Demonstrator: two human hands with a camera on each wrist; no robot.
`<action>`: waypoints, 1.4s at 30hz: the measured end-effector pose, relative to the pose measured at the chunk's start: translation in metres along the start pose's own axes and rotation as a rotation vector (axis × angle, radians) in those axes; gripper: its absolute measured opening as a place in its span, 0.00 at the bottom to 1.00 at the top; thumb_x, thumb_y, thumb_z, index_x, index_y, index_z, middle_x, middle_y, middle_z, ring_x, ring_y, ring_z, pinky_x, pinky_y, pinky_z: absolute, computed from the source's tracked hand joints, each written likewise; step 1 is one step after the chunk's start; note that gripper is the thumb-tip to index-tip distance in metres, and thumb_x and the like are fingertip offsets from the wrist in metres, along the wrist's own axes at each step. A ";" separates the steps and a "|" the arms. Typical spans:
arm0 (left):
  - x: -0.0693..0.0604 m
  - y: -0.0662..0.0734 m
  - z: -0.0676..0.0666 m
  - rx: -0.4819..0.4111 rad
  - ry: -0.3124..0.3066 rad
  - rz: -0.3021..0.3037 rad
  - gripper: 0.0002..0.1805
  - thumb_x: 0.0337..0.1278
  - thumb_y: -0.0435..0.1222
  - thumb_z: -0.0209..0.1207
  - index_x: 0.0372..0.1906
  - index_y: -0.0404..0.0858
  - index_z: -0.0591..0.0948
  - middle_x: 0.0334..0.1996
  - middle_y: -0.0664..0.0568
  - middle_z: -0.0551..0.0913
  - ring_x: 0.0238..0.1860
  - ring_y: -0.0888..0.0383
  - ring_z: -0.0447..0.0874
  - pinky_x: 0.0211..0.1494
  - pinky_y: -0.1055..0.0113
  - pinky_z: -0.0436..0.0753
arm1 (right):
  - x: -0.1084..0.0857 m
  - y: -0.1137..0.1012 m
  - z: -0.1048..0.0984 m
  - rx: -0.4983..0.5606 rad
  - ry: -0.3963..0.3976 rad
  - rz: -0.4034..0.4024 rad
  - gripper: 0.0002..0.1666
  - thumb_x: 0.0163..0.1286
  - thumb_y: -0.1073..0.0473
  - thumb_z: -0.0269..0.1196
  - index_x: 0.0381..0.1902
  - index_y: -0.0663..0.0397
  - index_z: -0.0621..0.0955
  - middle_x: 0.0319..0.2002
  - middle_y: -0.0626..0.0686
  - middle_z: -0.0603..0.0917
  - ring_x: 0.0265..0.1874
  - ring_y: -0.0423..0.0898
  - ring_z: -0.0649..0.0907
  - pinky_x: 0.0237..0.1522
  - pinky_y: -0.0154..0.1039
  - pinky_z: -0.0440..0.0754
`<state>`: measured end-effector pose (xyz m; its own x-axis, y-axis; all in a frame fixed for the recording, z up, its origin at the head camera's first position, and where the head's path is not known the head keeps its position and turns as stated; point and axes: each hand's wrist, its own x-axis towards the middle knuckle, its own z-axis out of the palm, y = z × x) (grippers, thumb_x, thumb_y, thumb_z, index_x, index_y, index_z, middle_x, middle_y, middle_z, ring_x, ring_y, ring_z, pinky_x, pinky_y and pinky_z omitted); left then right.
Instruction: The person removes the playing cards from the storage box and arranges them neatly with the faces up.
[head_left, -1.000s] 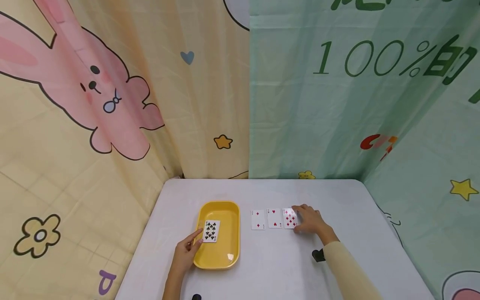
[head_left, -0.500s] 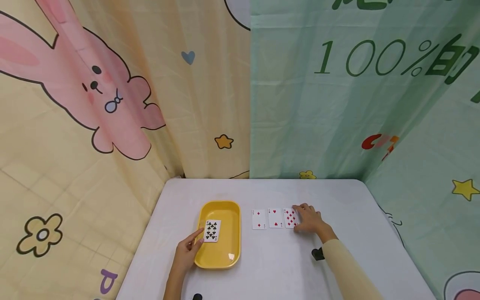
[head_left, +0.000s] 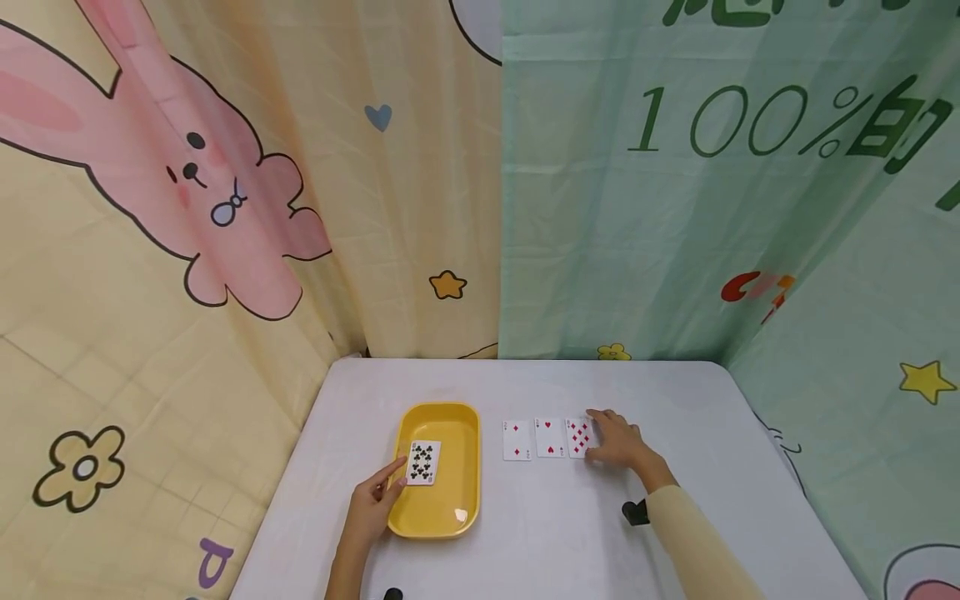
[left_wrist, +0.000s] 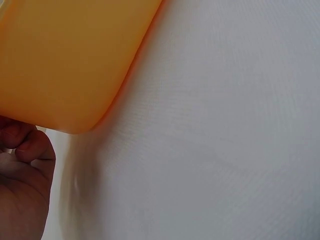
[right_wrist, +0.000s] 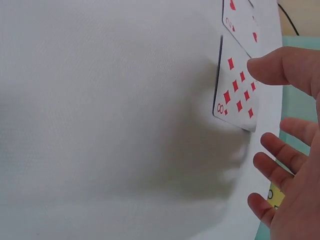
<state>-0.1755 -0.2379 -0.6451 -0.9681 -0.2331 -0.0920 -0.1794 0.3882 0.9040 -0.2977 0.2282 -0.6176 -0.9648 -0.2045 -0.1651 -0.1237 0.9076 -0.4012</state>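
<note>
Yellow and glossy, the tray (head_left: 453,496) has its left rim in the grip of my left hand (head_left: 369,504): thumb and index finger reach over the edge, and from the left wrist I see other fingers curled close against it. My index fingertip ends just beside a clubs card (head_left: 423,463), which lies face up on the left part of the tray's floor; its number is too small to read surely.

My right hand (head_left: 621,439) is well to the right of the tray, fingers loosely bent and spread apart. Its thumb overlaps the eight of diamonds (head_left: 578,437), but I cannot tell whether it touches. That eight lies face up, farthest from the tray in a row of three; nearest the tray is a card with two diamonds (head_left: 517,440), and between them lies the two of hearts (head_left: 550,437).

A cream sleeve (head_left: 701,542) covers my right forearm; beside it, right of the tray, a black object (head_left: 633,512) partly shows. Around the tray spreads a white tabletop (head_left: 540,517), and beyond it hang a cream curtain (head_left: 405,192) with a pink rabbit (head_left: 217,158) and a green curtain (head_left: 577,233).
</note>
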 end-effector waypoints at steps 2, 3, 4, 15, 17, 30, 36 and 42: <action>0.000 0.000 -0.001 0.003 -0.005 0.003 0.21 0.69 0.38 0.65 0.64 0.51 0.83 0.31 0.53 0.65 0.25 0.63 0.63 0.25 0.74 0.67 | 0.000 -0.004 0.001 -0.006 0.023 -0.010 0.50 0.58 0.48 0.71 0.76 0.56 0.67 0.71 0.67 0.70 0.70 0.67 0.69 0.66 0.76 0.62; 0.000 0.000 -0.001 0.005 -0.006 0.003 0.21 0.69 0.38 0.65 0.64 0.51 0.83 0.31 0.53 0.64 0.25 0.63 0.62 0.25 0.74 0.67 | 0.000 -0.007 0.000 0.000 0.038 -0.018 0.49 0.59 0.48 0.71 0.76 0.56 0.67 0.71 0.67 0.71 0.70 0.66 0.69 0.66 0.75 0.62; 0.000 0.000 -0.001 0.004 -0.007 0.004 0.21 0.69 0.38 0.65 0.64 0.51 0.84 0.31 0.53 0.64 0.25 0.63 0.62 0.25 0.74 0.67 | 0.000 -0.010 0.000 0.002 0.052 -0.026 0.49 0.60 0.48 0.71 0.76 0.56 0.67 0.71 0.66 0.71 0.71 0.66 0.69 0.67 0.75 0.63; 0.001 -0.001 -0.002 0.008 -0.001 -0.007 0.21 0.69 0.38 0.65 0.64 0.52 0.84 0.30 0.54 0.64 0.26 0.61 0.63 0.25 0.74 0.66 | 0.003 -0.065 -0.010 0.068 0.191 -0.158 0.44 0.62 0.49 0.72 0.73 0.56 0.71 0.68 0.60 0.76 0.69 0.60 0.73 0.67 0.66 0.66; 0.001 -0.001 -0.002 0.011 0.000 0.005 0.21 0.68 0.38 0.65 0.64 0.51 0.83 0.30 0.54 0.64 0.26 0.61 0.63 0.24 0.73 0.66 | 0.006 -0.079 -0.010 0.063 0.202 -0.201 0.44 0.62 0.48 0.72 0.73 0.55 0.72 0.68 0.60 0.76 0.69 0.60 0.73 0.67 0.67 0.66; 0.002 0.001 -0.003 -0.004 -0.014 -0.017 0.21 0.68 0.39 0.65 0.64 0.54 0.83 0.31 0.54 0.65 0.26 0.61 0.63 0.25 0.74 0.66 | 0.018 -0.168 0.004 0.063 0.124 -0.361 0.46 0.63 0.39 0.69 0.76 0.45 0.69 0.71 0.52 0.74 0.70 0.53 0.72 0.72 0.59 0.65; 0.002 0.000 -0.002 -0.006 -0.009 -0.017 0.21 0.69 0.38 0.65 0.64 0.55 0.84 0.31 0.54 0.64 0.25 0.61 0.63 0.25 0.74 0.67 | 0.018 -0.199 0.017 0.045 0.081 -0.402 0.45 0.63 0.37 0.68 0.75 0.43 0.70 0.70 0.50 0.75 0.69 0.51 0.73 0.74 0.58 0.65; 0.002 -0.002 0.000 -0.018 -0.009 0.004 0.21 0.68 0.39 0.66 0.64 0.53 0.84 0.30 0.54 0.64 0.24 0.63 0.62 0.24 0.74 0.66 | 0.017 -0.215 0.032 0.021 0.033 -0.445 0.45 0.63 0.36 0.67 0.74 0.46 0.71 0.69 0.50 0.75 0.67 0.49 0.75 0.73 0.53 0.68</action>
<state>-0.1770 -0.2395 -0.6470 -0.9704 -0.2232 -0.0919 -0.1721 0.3727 0.9118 -0.2803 0.0174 -0.5630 -0.8258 -0.5612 0.0562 -0.5238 0.7262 -0.4452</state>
